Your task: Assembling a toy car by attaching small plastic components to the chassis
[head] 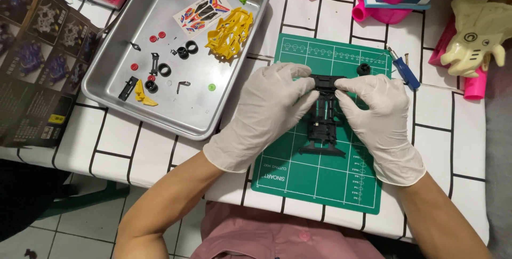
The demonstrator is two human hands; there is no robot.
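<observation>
On the green cutting mat (320, 179) near the bench's front edge, black plastic toy-car chassis (324, 118) lies long axis front-to-back. Left hand (272, 112) and right hand (376, 118) both pinch its far end, equally near.

Both hands wear thin, matt white rubbery gloves, the left hand (266, 112) and right hand (381, 118) alike, slightly wrinkled at the knuckles. Between them the black chassis (325, 118) looks like hard matt plastic. Under it the green cutting mat (320, 184) is smooth and dull. The metal tray (224, 115) has a brushed, softly shining finish. The yellow body shell (230, 34) is glossy plastic; the sticker sheet (202, 9) is shiny paper. The worktop (458, 131) cover looks smooth.
</observation>
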